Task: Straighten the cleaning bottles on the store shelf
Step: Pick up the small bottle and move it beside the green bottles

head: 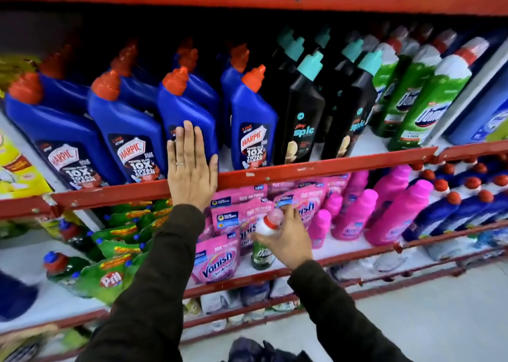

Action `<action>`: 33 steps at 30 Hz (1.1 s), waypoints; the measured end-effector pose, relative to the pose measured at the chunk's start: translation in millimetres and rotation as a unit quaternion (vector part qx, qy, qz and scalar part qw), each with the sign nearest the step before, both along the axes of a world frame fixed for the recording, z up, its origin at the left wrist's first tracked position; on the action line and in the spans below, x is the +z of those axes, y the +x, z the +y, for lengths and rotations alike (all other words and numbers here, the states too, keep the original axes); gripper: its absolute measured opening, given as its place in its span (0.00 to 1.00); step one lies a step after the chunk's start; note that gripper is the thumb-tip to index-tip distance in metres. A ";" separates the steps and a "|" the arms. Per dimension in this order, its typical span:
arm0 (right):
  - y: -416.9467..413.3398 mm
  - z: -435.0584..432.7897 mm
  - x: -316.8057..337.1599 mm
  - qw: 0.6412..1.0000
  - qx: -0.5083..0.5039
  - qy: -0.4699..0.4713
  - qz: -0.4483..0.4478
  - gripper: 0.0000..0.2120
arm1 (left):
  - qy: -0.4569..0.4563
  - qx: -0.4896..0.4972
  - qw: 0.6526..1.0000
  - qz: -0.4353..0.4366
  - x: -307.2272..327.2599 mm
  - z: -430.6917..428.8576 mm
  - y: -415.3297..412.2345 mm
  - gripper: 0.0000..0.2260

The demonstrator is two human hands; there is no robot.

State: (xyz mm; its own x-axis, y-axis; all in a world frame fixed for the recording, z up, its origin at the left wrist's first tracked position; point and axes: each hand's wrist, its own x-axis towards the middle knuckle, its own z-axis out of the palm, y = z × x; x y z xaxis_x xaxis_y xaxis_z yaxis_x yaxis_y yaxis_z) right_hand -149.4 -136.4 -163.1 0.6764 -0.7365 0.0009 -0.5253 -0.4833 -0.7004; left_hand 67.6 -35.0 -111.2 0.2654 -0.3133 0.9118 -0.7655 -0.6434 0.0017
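Observation:
A row of blue Harpic bottles with red caps stands on the upper shelf. My left hand (191, 169) lies flat, fingers together, against the front of the third blue Harpic bottle (187, 105), covering its label. To its right stand another Harpic bottle (253, 122), black Spic bottles (299, 119) with teal caps and green Domex bottles (423, 105). Lower down, my right hand (286, 238) grips a green Domex bottle (262, 251) by its white neck, in front of the pink Vanish pouches.
The red front rail (330, 166) edges the upper shelf. Below it sit pink Vanish pouches (217, 257), pink bottles (395, 213), dark blue bottles (450, 210) and green Pril packs (110, 273). Yellow packs (16, 166) lie at far left. The grey floor (439, 320) is at lower right.

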 end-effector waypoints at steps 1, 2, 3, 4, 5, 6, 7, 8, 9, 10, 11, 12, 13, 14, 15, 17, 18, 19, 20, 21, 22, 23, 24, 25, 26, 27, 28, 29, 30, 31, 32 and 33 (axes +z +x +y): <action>0.1 1.7 -8.9 1.000 -0.002 0.011 -0.012 0.41 | -0.003 0.001 1.000 0.005 -0.1 0.2 -0.1 0.28; -1.0 2.1 -15.3 1.000 -0.006 0.017 -0.024 0.37 | -0.005 0.001 1.000 0.009 -1.5 0.7 -1.1 0.27; -1.8 0.9 -15.6 0.999 -0.013 0.021 -0.033 0.33 | -0.007 0.003 1.000 0.010 -1.5 0.6 -1.0 0.27; -3.9 -2.3 -12.9 0.999 -0.019 0.025 -0.044 0.30 | -0.007 0.006 1.000 0.009 -1.0 0.7 -1.1 0.27; -7.6 -6.0 -5.9 0.998 -0.026 0.027 -0.057 0.28 | -0.005 0.007 1.000 0.008 -0.6 0.5 -1.2 0.27; -12.2 -10.3 5.1 0.996 -0.032 0.026 -0.075 0.27 | -0.004 0.009 1.000 0.007 -0.7 0.5 -0.9 0.27; -17.6 -15.4 19.7 0.994 -0.039 0.022 -0.095 0.27 | 0.000 0.013 1.000 0.005 -0.4 -0.1 -0.1 0.27; -23.8 -21.2 34.5 0.992 -0.047 0.016 -0.114 0.27 | 0.003 0.018 1.000 0.006 -1.0 0.4 -0.3 0.27; -29.6 -28.4 51.4 0.990 -0.056 0.010 -0.132 0.27 | 0.005 0.019 1.000 0.007 -1.1 0.0 -0.3 0.27; -35.7 -35.7 70.2 0.986 -0.066 0.002 -0.152 0.26 | 0.007 0.015 1.000 0.007 -1.4 0.3 -0.1 0.27; -41.9 -43.5 88.6 0.982 -0.081 -0.013 -0.172 0.26 | 0.008 0.010 1.000 0.009 -2.5 1.5 -0.3 0.27; -47.8 -54.3 108.3 0.975 -0.100 -0.032 -0.194 0.27 | 0.006 0.004 1.000 0.007 -2.2 1.1 -0.1 0.28; -53.6 -64.4 128.2 0.968 -0.120 -0.052 -0.215 0.29 | 0.004 -0.001 1.000 0.005 -2.6 1.2 0.0 0.29; -59.6 -73.0 147.2 0.959 -0.141 -0.072 -0.234 0.31 | 0.001 -0.007 1.000 0.004 -3.0 1.5 0.0 0.30; -65.8 -82.4 167.5 0.949 -0.163 -0.096 -0.253 0.33 | -0.002 -0.016 1.000 -0.003 -2.8 0.6 0.5 0.30; -78.4 -99.7 202.4 0.925 -0.199 -0.153 -0.284 0.34 | -0.009 -0.030 0.999 -0.015 -3.9 -0.1 1.6 0.31; -83.6 -107.9 216.1 0.913 -0.213 -0.181 -0.297 0.35 | -0.012 -0.033 0.999 -0.019 -4.5 -0.4 2.6 0.31; -87.4 -116.3 227.0 0.900 -0.224 -0.203 -0.314 0.35 | -0.017 -0.034 0.999 -0.020 -5.7 -0.3 3.2 0.32; -89.8 -125.7 237.0 0.887 -0.233 -0.223 -0.332 0.35 | -0.021 -0.038 0.999 -0.026 -5.2 -1.5 4.0 0.32; -89.7 -136.6 241.5 0.877 -0.240 -0.234 -0.343 0.34 | -0.021 -0.039 0.999 -0.025 -6.6 -0.9 3.9 0.31; -88.3 -147.3 245.0 0.872 -0.244 -0.245 -0.347 0.33 | -0.023 -0.040 0.999 -0.026 -6.1 -1.5 4.2 0.30; -84.9 -157.8 246.1 0.872 -0.248 -0.252 -0.340 0.34 | -0.022 -0.041 0.999 -0.026 -6.5 -1.4 4.3 0.30; -80.7 -168.3 245.1 0.876 -0.250 -0.253 -0.326 0.34 | -0.021 -0.042 0.999 -0.024 -6.8 -1.1 4.1 0.30; -76.3 -178.3 243.3 0.881 -0.250 -0.251 -0.312 0.35 | -0.020 -0.044 0.999 -0.023 -6.6 -1.0 4.3 0.30; -72.1 -187.9 239.3 0.889 -0.245 -0.245 -0.300 0.36 | -0.020 -0.046 0.999 -0.021 -7.2 -0.6 4.2 0.30; -68.0 -196.0 236.2 0.896 -0.235 -0.240 -0.291 0.35 | -0.020 -0.046 0.999 -0.022 -7.0 -0.7 4.8 0.30; -64.6 -202.3 233.3 0.903 -0.225 -0.238 -0.279 0.33 | -0.019 -0.045 0.999 -0.023 -7.3 -0.8 5.3 0.30; -61.8 -207.1 231.4 0.907 -0.221 -0.235 -0.270 0.32 | -0.018 -0.043 0.999 -0.022 -7.8 -1.0 5.8 0.30; -59.0 -211.1 230.4 0.908 -0.219 -0.235 -0.270 0.32 | -0.015 -0.042 0.999 -0.022 -7.6 -1.0 6.8 0.30; -57.4 -214.9 229.5 0.906 -0.220 -0.236 -0.273 0.34 | -0.012 -0.039 0.999 -0.022 -7.9 -1.2 6.9 0.30; -54.9 -215.3 229.2 0.903 -0.221 -0.237 -0.281 0.36 | -0.010 -0.037 0.999 -0.021 -7.9 -0.9 7.5 0.30; -52.5 -215.0 227.6 0.900 -0.225 -0.235 -0.290 0.41 | -0.007 -0.037 0.999 -0.021 -8.5 -1.0 7.3 0.30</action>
State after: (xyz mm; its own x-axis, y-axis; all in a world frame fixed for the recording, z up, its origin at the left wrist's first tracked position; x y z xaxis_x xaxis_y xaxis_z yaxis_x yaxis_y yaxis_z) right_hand -201.8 -351.4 64.6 0.0945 -0.7622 0.6405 -0.3534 -0.6271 -0.6942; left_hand 74.9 -36.0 -119.8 0.2032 -0.3169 0.9264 -0.8105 -0.5853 -0.0225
